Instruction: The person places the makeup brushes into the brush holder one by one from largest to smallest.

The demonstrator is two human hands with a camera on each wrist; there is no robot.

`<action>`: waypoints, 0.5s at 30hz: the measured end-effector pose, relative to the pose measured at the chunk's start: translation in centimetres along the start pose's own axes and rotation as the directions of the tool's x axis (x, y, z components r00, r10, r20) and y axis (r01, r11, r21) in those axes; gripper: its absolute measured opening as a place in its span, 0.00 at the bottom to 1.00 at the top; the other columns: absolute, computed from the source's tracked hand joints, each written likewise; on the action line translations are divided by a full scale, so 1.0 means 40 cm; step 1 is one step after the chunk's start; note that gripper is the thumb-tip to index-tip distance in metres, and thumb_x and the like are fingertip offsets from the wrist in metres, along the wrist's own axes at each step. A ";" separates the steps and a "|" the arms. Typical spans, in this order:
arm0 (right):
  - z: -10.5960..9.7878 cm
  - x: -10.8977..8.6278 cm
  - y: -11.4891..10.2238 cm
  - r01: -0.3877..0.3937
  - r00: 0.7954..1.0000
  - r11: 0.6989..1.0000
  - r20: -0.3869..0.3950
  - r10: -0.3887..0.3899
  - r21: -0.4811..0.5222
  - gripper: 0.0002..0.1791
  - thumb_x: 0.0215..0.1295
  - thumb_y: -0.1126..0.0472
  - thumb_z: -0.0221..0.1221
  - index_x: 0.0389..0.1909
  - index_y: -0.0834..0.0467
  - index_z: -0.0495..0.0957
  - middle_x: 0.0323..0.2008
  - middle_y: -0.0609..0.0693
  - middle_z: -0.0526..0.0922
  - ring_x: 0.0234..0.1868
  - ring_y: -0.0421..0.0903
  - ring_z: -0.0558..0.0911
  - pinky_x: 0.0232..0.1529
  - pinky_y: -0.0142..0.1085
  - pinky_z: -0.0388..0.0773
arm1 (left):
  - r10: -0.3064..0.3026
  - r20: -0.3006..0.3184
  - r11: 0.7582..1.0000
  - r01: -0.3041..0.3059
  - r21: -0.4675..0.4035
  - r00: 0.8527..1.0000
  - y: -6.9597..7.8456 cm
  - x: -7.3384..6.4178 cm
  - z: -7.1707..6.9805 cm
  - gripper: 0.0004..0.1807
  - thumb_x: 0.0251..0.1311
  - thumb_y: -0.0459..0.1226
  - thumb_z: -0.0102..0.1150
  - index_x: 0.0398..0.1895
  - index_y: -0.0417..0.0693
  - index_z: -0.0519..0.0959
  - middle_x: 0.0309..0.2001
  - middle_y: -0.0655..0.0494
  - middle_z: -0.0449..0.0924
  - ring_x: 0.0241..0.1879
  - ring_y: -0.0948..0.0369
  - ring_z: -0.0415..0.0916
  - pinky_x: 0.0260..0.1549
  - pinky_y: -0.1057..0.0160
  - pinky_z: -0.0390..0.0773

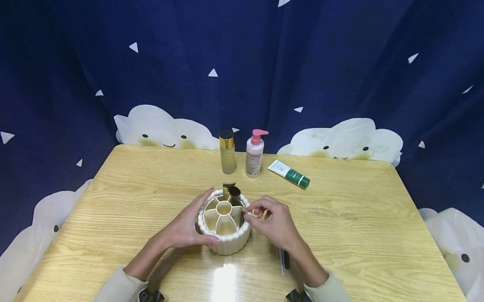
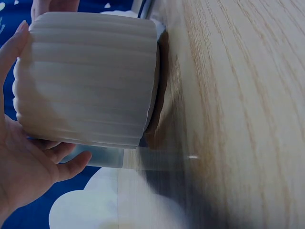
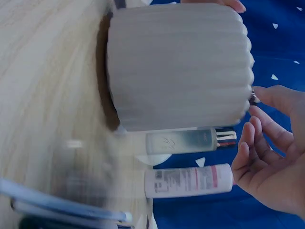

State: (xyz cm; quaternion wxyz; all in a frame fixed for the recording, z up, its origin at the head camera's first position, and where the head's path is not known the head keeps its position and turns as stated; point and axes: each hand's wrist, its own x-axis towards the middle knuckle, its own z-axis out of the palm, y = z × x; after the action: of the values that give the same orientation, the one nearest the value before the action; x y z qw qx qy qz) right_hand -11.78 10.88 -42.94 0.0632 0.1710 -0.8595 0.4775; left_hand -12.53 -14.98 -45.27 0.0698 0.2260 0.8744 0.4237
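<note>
A round cream organizer [image 1: 228, 246] with a ribbed wall and petal-shaped compartments stands on the table. My left hand [image 1: 185, 223] grips its left side, thumb at the front and fingers round the back. At the right rim, my right hand [image 1: 277, 222] pinches the end of a small dark item [image 3: 254, 98] between thumb and forefinger; most of it is hidden inside the organizer, so its kind is unclear. A gold-and-black item [image 1: 227, 190] and a dark-tipped item like a makeup brush [image 1: 235, 192] stand in the back compartments.
Behind the organizer stand a gold-capped bottle [image 1: 227, 157] and a pink-pump bottle [image 1: 254, 157]. A green-and-white tube [image 1: 289, 173] lies to their right. Thin sticks, one pale [image 1: 281, 262] and one black [image 1: 287, 260], lie beside my right forearm.
</note>
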 end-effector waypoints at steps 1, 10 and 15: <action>-0.008 -0.001 0.001 -0.005 1.000 1.000 -0.001 0.005 0.008 0.07 0.51 0.61 0.69 0.31 0.54 0.83 0.24 0.43 0.77 0.28 0.40 0.75 0.28 0.28 0.76 | -0.001 0.000 1.000 0.001 0.002 1.000 0.000 0.000 0.000 0.67 0.32 0.56 0.76 0.75 0.53 0.46 0.74 0.44 0.51 0.71 0.42 0.53 0.65 0.35 0.57; -0.081 -0.014 0.034 -0.068 0.998 0.998 -0.008 0.068 -0.001 0.08 0.55 0.61 0.66 0.36 0.57 0.82 0.29 0.45 0.83 0.30 0.34 0.77 0.31 0.30 0.78 | 0.000 -0.003 1.000 0.000 0.006 1.000 0.002 -0.001 -0.002 0.67 0.31 0.57 0.76 0.75 0.60 0.45 0.74 0.45 0.50 0.71 0.43 0.53 0.65 0.34 0.57; -0.104 -0.025 0.076 -0.145 0.989 0.989 0.016 0.145 -0.003 0.10 0.56 0.61 0.66 0.38 0.58 0.82 0.31 0.48 0.84 0.31 0.35 0.78 0.33 0.27 0.79 | 0.013 -0.004 1.000 -0.013 0.015 1.000 -0.004 0.000 0.001 0.68 0.31 0.57 0.76 0.76 0.56 0.45 0.74 0.45 0.50 0.71 0.43 0.52 0.65 0.34 0.57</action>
State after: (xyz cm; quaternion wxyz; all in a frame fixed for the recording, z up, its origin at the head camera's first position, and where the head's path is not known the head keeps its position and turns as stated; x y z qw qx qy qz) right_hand -12.15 16.12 -43.41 0.0214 0.1118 -0.8707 0.4785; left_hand -12.59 -15.05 -45.42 0.0637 0.2313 0.8762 0.4180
